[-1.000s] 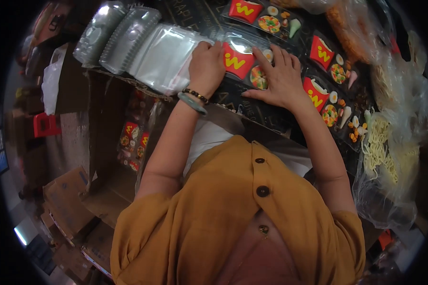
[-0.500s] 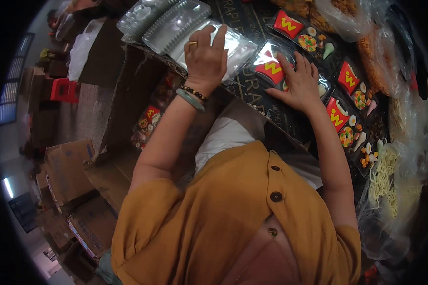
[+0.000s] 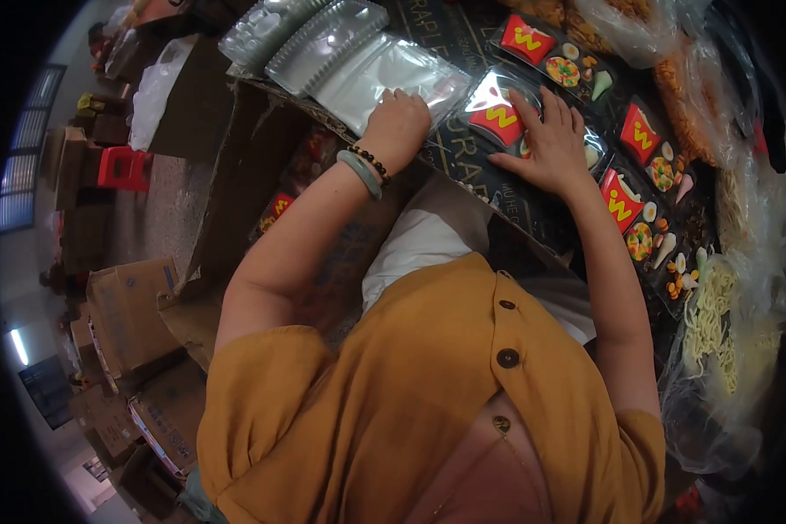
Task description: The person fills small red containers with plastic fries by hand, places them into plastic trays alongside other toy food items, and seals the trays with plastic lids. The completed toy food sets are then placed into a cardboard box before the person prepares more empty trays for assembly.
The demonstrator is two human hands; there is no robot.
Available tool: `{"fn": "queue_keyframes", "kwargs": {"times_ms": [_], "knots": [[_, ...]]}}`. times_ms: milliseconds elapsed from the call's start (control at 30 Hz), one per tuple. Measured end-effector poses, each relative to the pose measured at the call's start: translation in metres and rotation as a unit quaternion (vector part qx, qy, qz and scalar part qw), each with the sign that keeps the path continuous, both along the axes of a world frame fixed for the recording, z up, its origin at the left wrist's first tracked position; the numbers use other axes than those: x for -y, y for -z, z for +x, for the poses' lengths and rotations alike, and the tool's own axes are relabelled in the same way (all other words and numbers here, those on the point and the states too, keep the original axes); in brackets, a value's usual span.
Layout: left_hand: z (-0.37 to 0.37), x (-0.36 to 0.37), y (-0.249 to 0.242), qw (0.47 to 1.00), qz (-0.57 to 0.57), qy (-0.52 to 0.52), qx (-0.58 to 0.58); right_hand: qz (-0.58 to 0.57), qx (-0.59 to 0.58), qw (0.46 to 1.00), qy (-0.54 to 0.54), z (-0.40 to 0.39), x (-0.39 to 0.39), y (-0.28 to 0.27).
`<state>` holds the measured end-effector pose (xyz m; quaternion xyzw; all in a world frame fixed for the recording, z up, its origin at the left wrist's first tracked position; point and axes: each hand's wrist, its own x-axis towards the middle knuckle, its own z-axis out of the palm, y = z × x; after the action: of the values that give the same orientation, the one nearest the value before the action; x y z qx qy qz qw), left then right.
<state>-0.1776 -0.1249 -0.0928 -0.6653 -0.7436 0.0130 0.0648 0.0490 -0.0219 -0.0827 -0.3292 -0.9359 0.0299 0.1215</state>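
My left hand (image 3: 397, 127) rests on the near part of a stack of clear plastic film bags (image 3: 367, 74), its fingers curled down; whether they pinch the film is too small to tell. Ridged clear plastic trays (image 3: 319, 44) lie beside the bags. My right hand (image 3: 550, 144) lies with fingers spread on a clear-covered pack (image 3: 498, 109) holding a red piece with a yellow mark. Further right are more red pieces (image 3: 642, 140), each with small toy-like foods such as a round colourful piece (image 3: 661, 173) and egg shapes.
Bags of orange pieces (image 3: 686, 109) and pale noodle-like strands (image 3: 712, 327) line the right side. An open cardboard box (image 3: 210, 253) stands below the table edge at left. Cartons (image 3: 131, 306) and a red stool (image 3: 124, 168) are farther left.
My left hand has moved down and right over the film bags, and its fingers have curled. My right hand has hardly moved.
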Motion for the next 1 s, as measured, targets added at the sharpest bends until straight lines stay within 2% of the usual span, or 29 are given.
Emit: {"fn": "queue_keyframes", "kwargs": {"times_ms": [133, 200, 333, 400, 467, 533, 567, 633, 767, 867, 933, 1000], "knots": [[0.007, -0.002, -0.024, 0.997, -0.035, 0.04, 0.06, 0.001, -0.006, 1.0, -0.004, 0.001, -0.001, 0.003], [0.004, -0.004, -0.027, 0.988, 0.081, -0.057, 0.115, 0.0, -0.014, 1.0, -0.004, 0.002, -0.002, 0.004], [0.0, 0.003, -0.032, 0.977, 0.111, -0.057, 0.172, -0.006, -0.013, 1.0, -0.002, 0.002, -0.001, 0.003], [0.002, 0.01, -0.026, 0.986, 0.066, 0.067, 0.138, -0.006, -0.013, 1.0, -0.001, 0.001, -0.001, 0.003], [-0.001, 0.013, -0.01, 0.985, 0.052, 0.071, 0.146, -0.011, -0.014, 1.0, -0.003, 0.001, -0.001, 0.003], [0.001, 0.012, -0.006, 0.967, 0.172, 0.076, 0.174, -0.01, -0.013, 1.0, -0.002, 0.002, 0.0, 0.002], [0.002, 0.011, -0.01, 0.966, 0.173, 0.075, 0.174, -0.011, -0.01, 1.0, -0.003, 0.002, 0.0, 0.002], [0.005, 0.012, -0.019, 0.956, 0.114, 0.0, 0.271, -0.013, -0.006, 1.0, -0.003, 0.002, -0.001, 0.002], [0.004, 0.008, -0.022, 0.952, 0.135, -0.056, 0.269, -0.01, -0.01, 1.0, -0.006, 0.002, -0.001, 0.004], [-0.003, 0.006, -0.021, 0.952, 0.151, -0.03, 0.265, -0.004, -0.002, 1.0, -0.005, 0.001, -0.001, 0.004], [-0.01, 0.005, -0.013, 0.954, 0.175, 0.061, 0.236, -0.003, -0.003, 1.0, -0.006, 0.001, -0.001, 0.004], [-0.011, 0.006, -0.01, 0.958, 0.156, 0.047, 0.235, -0.004, -0.006, 1.0, -0.005, 0.001, -0.001, 0.003]]}}
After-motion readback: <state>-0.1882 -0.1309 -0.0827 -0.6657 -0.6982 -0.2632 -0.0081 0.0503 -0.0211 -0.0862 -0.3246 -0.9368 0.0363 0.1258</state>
